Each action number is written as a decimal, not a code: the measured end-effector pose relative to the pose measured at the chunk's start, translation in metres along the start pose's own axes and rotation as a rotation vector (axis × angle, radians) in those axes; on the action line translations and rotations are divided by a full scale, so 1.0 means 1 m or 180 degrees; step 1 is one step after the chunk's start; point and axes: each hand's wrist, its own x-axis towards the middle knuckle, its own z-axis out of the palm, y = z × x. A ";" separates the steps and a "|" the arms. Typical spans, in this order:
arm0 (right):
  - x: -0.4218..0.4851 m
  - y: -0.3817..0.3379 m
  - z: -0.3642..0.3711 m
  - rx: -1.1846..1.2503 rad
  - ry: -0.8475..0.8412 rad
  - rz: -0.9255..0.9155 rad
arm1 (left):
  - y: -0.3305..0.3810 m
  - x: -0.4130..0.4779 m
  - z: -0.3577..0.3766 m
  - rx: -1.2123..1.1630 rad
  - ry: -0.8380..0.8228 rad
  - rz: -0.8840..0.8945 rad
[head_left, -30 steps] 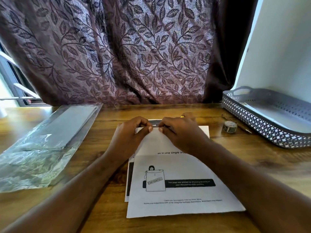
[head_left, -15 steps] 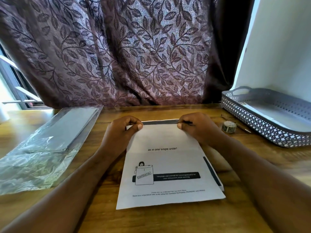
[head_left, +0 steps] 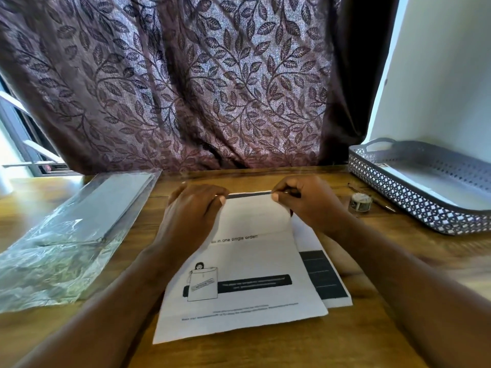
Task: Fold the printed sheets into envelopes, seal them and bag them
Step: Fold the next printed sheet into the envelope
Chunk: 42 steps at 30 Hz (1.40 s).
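Observation:
A white printed sheet (head_left: 247, 261), with a small drawing and a black band near its close edge, lies on the wooden table in front of me. My left hand (head_left: 191, 211) pinches its far left corner, and my right hand (head_left: 305, 203) pinches its far right corner. A second printed sheet (head_left: 326, 277) with a dark block lies under it and sticks out on the right. A clear plastic bag (head_left: 66, 235) holding flat grey papers lies at the left.
A grey perforated tray (head_left: 414, 203) stands at the right against a white wall. A small roll of tape (head_left: 360, 201) and a thin pen (head_left: 385, 205) lie between it and my right hand. A leaf-patterned curtain hangs behind the table.
My hands have spread from the middle of the sheet's far edge to its two corners. The top sheet has turned, so the lower sheet now shows on the right.

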 end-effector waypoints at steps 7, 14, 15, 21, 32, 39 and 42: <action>-0.005 -0.020 0.018 0.0239 -0.0097 -0.0249 | 0.027 0.000 0.006 -0.0489 -0.0255 0.0329; -0.003 -0.004 0.010 0.0277 -0.0051 -0.0210 | 0.011 -0.003 0.009 -0.0266 -0.0274 0.0021; -0.002 -0.001 0.009 0.0289 -0.0032 -0.0196 | 0.009 -0.002 0.008 -0.0203 -0.0271 0.0008; 0.000 0.017 0.003 0.0371 0.0033 0.0029 | 0.000 0.001 0.000 0.0049 -0.0290 -0.0301; -0.002 0.053 -0.011 0.0653 0.0367 0.0547 | -0.028 0.002 -0.006 -0.0271 -0.0412 -0.0980; -0.002 0.054 -0.015 0.1004 0.0459 0.0720 | -0.019 0.001 -0.002 -0.1640 -0.0117 -0.1660; -0.002 0.050 -0.014 0.1128 0.0419 0.0732 | -0.012 0.001 -0.003 -0.1878 -0.0432 -0.1746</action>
